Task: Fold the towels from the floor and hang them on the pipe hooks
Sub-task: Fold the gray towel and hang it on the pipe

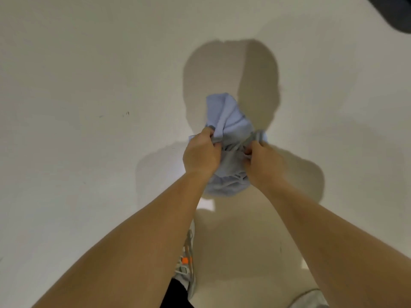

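A pale blue towel (pixel 229 121) hangs bunched between both hands, above the floor at the middle of the head view. My left hand (pixel 200 154) grips its upper edge on the left side. On the right side, my right hand (pixel 263 163) pinches the same edge. Part of the cloth droops below the hands and part stands up beyond them. No pipe hooks are in sight.
The pale floor (pixel 89 107) spreads all around, with my shadow on it. A grey shoe with orange marks (pixel 188 261) shows below my left arm, another shoe (pixel 309 300) at the bottom right. A dark object (pixel 395 12) fills the top right corner.
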`<state>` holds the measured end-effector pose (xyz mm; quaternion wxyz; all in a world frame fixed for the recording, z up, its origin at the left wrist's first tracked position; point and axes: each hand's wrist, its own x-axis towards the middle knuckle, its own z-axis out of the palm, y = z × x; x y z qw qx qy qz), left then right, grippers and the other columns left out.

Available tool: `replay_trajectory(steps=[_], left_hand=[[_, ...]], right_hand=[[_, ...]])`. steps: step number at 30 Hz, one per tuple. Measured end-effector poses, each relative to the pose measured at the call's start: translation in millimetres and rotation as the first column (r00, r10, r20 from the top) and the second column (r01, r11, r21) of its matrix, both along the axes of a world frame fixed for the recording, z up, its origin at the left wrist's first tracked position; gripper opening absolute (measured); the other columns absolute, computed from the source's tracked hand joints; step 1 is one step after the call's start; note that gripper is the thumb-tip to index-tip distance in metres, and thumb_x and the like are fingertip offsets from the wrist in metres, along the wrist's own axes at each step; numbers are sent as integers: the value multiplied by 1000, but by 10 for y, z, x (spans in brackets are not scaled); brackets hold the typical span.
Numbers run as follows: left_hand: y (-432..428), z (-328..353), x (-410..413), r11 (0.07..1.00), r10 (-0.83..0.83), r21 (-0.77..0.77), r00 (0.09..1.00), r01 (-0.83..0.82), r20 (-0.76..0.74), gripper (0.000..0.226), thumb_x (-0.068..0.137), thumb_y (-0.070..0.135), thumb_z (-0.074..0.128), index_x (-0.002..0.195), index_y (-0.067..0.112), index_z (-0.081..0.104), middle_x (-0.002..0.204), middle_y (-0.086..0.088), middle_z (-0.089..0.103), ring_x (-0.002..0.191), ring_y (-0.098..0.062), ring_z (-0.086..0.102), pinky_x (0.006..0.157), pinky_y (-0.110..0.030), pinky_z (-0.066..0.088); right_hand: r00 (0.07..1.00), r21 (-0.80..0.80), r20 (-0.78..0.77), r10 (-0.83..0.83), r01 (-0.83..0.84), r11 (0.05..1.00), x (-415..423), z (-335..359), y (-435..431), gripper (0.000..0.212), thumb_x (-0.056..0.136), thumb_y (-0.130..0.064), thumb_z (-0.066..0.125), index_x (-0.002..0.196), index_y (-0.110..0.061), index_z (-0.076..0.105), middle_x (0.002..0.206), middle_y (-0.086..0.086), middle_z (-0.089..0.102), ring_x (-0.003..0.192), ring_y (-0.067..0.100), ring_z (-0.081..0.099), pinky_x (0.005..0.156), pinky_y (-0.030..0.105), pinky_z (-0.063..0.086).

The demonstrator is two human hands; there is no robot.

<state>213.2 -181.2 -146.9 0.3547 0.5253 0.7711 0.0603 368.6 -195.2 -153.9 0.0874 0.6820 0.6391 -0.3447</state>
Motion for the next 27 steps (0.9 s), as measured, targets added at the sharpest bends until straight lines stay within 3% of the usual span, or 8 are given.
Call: replay_trajectory(steps=[5, 9, 11, 14, 18, 21, 24, 27], left_hand=[[-9, 966, -54, 998, 61, 9, 994, -62, 88, 20, 99, 18, 44, 99, 13, 63, 80, -7, 64, 76, -30, 60, 64, -40, 49], [-14, 2253, 48, 998, -63, 5, 992, 63, 105, 23, 101, 20, 42, 118, 23, 58, 84, -6, 67, 74, -28, 61, 65, -39, 51], [-5, 3011, 182, 994, -107, -16, 975, 112, 193, 25, 99, 21, 42, 107, 33, 62, 83, 0, 65, 71, -21, 56, 66, -30, 48], [-22, 4190, 391, 962, -268, 3, 936, 274, 228, 22, 87, 24, 38, 86, 35, 57, 84, 8, 54, 72, -11, 42, 70, -21, 43], [-170, 5671, 657, 855, -517, 34, 844, 518, 145, 32, 83, 22, 38, 93, 28, 68, 91, 7, 67, 86, -18, 59, 76, -38, 51], [-347, 6738, 922, 779, -627, 87, 777, 621, 65, 28, 93, 23, 47, 101, 31, 72, 100, 6, 64, 93, -17, 58, 68, -30, 42], [-566, 7559, 1165, 730, -680, 164, 729, 664, 75, 22, 95, 21, 59, 107, 32, 74, 100, 12, 56, 88, -10, 50, 67, -25, 31], [-787, 8169, 1368, 745, -665, 198, 734, 637, 141, 17, 93, 29, 63, 105, 26, 75, 99, 12, 58, 87, -14, 56, 68, -29, 42]], right_hand=[[995, -43, 27, -100, 101, 994, 178, 885, -129, 19, 94, -26, 51, 107, -12, 56, 80, 0, 60, 66, 24, 53, 58, 33, 45], [993, -236, 30, -113, 117, 965, 301, 2131, -289, 21, 99, -31, 46, 111, -20, 58, 100, 3, 67, 79, 24, 60, 67, 30, 44], [969, -238, -52, -243, 224, 945, 379, 2859, -347, 23, 98, -29, 45, 118, -23, 57, 106, 1, 66, 92, 24, 64, 72, 31, 47], [925, -159, -196, -325, 297, 942, 566, 4073, -331, 33, 97, -19, 47, 129, -25, 54, 120, -1, 61, 98, 22, 63, 79, 31, 49], [942, 34, -291, -167, 185, 982, 971, 5701, -307, 60, 91, -5, 49, 148, -21, 41, 135, 7, 51, 108, 29, 60, 91, 36, 48], [953, 112, -301, -44, 81, 990, 1252, 6750, -396, 72, 81, 5, 52, 147, -22, 44, 139, 11, 47, 121, 33, 51, 103, 35, 38], [954, 58, -296, 52, -36, 998, 1489, 7588, -616, 55, 85, -6, 58, 137, -24, 55, 142, 4, 45, 141, 22, 29, 111, 31, 19], [925, 43, -379, -30, 50, 998, 1756, 8172, -932, 36, 89, -25, 63, 123, -35, 62, 144, 0, 40, 140, 19, 25, 109, 31, 20]])
